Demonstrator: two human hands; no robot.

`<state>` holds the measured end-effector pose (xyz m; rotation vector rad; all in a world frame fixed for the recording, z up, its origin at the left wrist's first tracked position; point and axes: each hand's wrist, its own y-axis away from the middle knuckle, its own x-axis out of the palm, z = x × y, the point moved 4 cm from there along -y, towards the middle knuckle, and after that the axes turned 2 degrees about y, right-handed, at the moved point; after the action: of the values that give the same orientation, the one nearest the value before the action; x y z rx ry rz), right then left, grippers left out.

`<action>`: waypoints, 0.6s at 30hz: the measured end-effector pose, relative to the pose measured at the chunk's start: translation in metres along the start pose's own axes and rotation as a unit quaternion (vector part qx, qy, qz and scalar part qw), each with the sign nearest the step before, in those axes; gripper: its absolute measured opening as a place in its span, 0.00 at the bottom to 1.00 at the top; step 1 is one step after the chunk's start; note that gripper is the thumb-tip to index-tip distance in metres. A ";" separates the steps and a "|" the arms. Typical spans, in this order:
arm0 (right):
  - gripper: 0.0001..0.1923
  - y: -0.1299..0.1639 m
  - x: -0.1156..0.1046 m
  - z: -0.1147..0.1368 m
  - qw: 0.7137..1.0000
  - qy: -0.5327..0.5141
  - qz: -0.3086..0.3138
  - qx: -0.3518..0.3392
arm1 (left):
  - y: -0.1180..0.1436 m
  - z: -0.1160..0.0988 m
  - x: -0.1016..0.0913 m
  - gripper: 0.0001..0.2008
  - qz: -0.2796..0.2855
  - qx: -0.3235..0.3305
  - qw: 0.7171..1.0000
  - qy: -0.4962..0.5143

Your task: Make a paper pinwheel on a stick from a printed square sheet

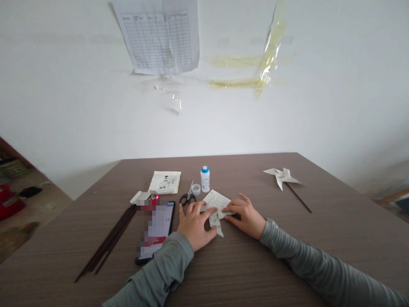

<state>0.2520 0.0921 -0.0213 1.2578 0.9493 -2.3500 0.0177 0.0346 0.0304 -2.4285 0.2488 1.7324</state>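
A partly folded paper pinwheel (216, 199) made from a printed sheet lies on the table between my hands. My left hand (196, 226) presses its left side and middle with thumb and fingers. From the right, my right hand (244, 216) pinches a folded flap near the middle, its index finger and thumb close together. One pointed blade hangs toward me below the fingers. Just beyond the paper stands a white glue bottle (205, 180) with a blue cap. Beside it are a small clear round container (196, 189) and black-handled scissors (188, 197).
A finished pinwheel on a dark stick (283, 176) lies at the right. Several dark sticks (110, 236) and a phone (156, 232) lie at the left, near a small red box (150, 202) and a stack of paper squares (165, 182). The wall rises behind the table.
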 end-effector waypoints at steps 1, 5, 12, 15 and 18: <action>0.12 0.000 0.000 0.000 1.000 0.000 -0.003 -0.001 | 0.000 0.001 0.001 0.31 -0.001 0.001 1.000 0.001; 0.12 -0.001 -0.001 0.001 1.000 0.006 -0.007 -0.004 | -0.001 0.001 0.000 0.31 0.005 -0.002 1.000 0.002; 0.12 0.000 -0.001 0.001 1.000 0.016 -0.015 -0.013 | -0.002 0.000 -0.003 0.32 0.023 -0.011 1.000 -0.008; 0.11 -0.001 -0.002 0.002 1.000 0.016 -0.017 -0.014 | -0.002 0.002 0.000 0.32 0.008 -0.002 1.000 -0.005; 0.11 -0.001 -0.003 0.003 0.999 0.023 -0.023 -0.014 | -0.001 0.002 0.004 0.32 0.004 -0.005 1.000 -0.011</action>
<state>0.2512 0.0907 -0.0177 1.2986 1.0325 -2.3442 0.0176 0.0362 0.0263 -2.4183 0.2497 1.7661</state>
